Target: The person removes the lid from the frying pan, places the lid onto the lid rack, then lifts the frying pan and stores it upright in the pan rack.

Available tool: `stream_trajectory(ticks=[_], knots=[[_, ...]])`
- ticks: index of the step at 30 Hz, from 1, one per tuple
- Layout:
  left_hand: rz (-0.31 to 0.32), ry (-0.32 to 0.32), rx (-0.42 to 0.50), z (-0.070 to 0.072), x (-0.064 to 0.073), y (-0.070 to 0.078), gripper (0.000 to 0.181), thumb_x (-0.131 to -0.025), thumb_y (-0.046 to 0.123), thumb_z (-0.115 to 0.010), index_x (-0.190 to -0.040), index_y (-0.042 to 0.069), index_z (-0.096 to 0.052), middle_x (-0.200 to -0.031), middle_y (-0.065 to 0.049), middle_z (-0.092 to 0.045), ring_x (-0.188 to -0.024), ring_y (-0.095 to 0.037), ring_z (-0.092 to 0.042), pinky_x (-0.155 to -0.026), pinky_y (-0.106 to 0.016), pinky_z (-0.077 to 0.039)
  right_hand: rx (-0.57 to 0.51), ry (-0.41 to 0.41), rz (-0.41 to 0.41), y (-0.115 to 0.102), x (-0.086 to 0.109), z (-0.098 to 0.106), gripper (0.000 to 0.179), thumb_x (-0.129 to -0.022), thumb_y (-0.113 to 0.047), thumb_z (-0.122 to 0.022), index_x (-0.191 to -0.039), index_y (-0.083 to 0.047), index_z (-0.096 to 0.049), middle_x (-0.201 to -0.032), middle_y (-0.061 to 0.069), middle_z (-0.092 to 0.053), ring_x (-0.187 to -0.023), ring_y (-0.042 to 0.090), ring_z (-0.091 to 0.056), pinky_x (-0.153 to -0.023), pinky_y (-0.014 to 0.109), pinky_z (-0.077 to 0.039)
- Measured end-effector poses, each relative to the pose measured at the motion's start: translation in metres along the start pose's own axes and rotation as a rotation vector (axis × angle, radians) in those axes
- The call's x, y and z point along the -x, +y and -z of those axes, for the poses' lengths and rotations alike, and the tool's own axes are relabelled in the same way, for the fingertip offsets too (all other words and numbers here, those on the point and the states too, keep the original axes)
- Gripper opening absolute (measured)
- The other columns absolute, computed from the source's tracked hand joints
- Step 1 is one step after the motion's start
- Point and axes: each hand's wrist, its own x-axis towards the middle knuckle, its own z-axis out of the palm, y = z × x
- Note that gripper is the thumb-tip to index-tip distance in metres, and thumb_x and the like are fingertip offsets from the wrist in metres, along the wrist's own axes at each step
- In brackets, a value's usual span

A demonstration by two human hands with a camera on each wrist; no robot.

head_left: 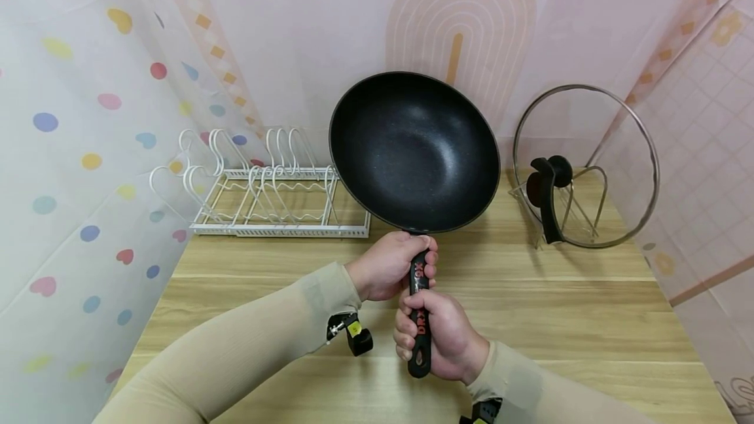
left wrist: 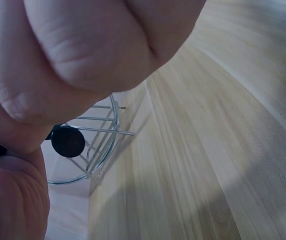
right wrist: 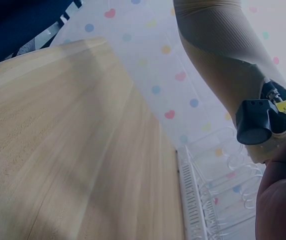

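A black wok [head_left: 412, 156] is held up off the table in the head view, its dark inside facing me. My left hand [head_left: 393, 265] grips the upper part of its handle [head_left: 420, 352], close to the pan. Lower down, my right hand [head_left: 442, 332] holds the same handle, with the thumb across it and the hanging hole showing below. Curled fingers of the left hand [left wrist: 83, 55] fill the upper left of the left wrist view. Only a dark edge of the right hand [right wrist: 280, 210] shows in the right wrist view.
A white wire rack [head_left: 303, 232] with upright loops stands at the table's back left. At the back right, a glass lid [head_left: 612, 241] with a black knob leans upright in a metal wire stand [head_left: 601, 195]. Patterned curtains enclose the wooden table [head_left: 559, 306].
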Motion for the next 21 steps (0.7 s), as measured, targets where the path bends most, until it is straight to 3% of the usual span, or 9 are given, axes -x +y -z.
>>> stream_trajectory(ticks=[21], knots=[[-0.004,0.04,-0.028,-0.0015,0.003,0.0004,0.02,-0.108,0.014,-0.041,-0.093,0.009,-0.053,-0.076,0.002,-0.056,-0.067,-0.012,-0.056,-0.068,-0.026,-0.057,-0.015,-0.002,-0.001,0.0052,-0.0031,-0.0016,0.029,-0.097,-0.021,-0.031,-0.071,-0.021,-0.045,-0.057,-0.012,-0.042,-0.053,0.005,-0.046,-0.056,0.02,-0.044]])
